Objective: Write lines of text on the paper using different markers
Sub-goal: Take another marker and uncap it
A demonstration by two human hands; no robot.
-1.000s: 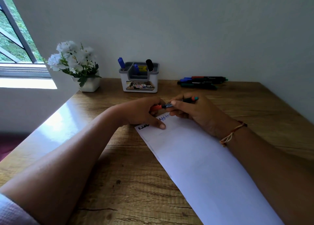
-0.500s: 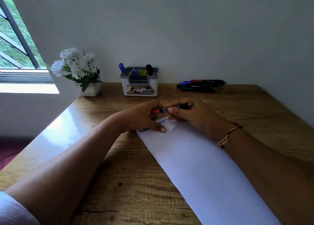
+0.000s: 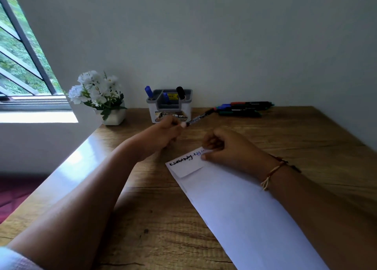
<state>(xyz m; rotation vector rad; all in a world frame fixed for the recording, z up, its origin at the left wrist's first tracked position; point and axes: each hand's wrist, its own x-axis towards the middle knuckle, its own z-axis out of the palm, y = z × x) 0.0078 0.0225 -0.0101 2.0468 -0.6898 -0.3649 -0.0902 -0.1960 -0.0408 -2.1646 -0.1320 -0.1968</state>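
Observation:
A long white paper (image 3: pixel 244 212) lies at a slant on the wooden table (image 3: pixel 155 229). At its far end there is a black written word (image 3: pixel 181 161) and a little blue writing (image 3: pixel 199 153). My left hand (image 3: pixel 165 134) is off the paper, in front of the pen holder. It grips a marker (image 3: pixel 199 117) by its reddish end, and the dark barrel points up and right toward the loose markers. My right hand (image 3: pixel 226 149) rests on the paper's far end with its fingers curled and its thumb on the sheet. I see nothing in it.
A grey and white pen holder (image 3: pixel 169 108) with blue and black markers stands at the back wall. Several loose markers (image 3: pixel 242 108) lie to its right. A white flower pot (image 3: pixel 106 102) sits at the back left, near the table's left edge and the window.
Both hands held the marker over the paper's far end. My right hand has let go and stays on the paper, while my left hand has carried the marker up toward the holder.

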